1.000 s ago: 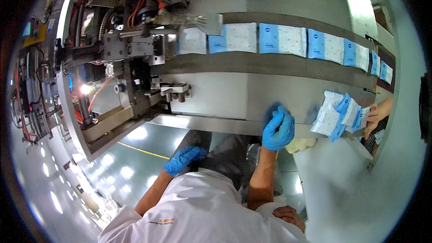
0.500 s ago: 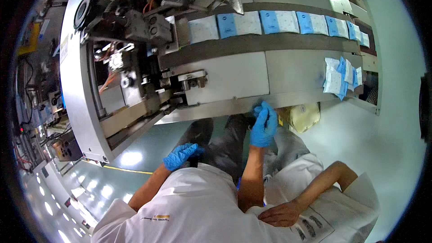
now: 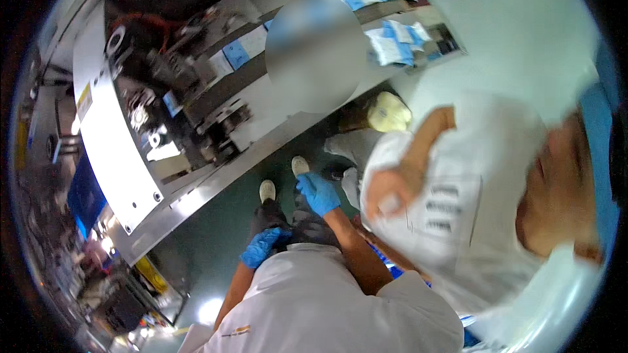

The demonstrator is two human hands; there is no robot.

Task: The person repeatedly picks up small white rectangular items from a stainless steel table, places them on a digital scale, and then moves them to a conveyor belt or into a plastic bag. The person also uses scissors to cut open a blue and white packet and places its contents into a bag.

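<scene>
Head view: the packet pile [image 3: 396, 42] lies on the far right part of the metal worktop [image 3: 258, 101], ahead and to the right of both gloved hands and well apart from them. The left hand [image 3: 263, 247] is low by the trousers [image 3: 313, 230]; the right hand [image 3: 318, 194] hangs in front of the worktop's edge. They are apart, fingers loosely bent; whether either grips anything, I cannot tell. The piled packets are soft, white and blue, overlapping untidily. More line the dark conveyor belt [image 3: 235, 82]; on a near one, the belt packet [image 3: 245, 48], a blue panel meets a white one. A blurred patch hides the row's middle. The row slants from the machine [image 3: 140, 101] toward the upper right, long axes along the belt, blue ends toward the machine. In the pile, a blue band runs roughly up and down; single axes are unclear.
</scene>
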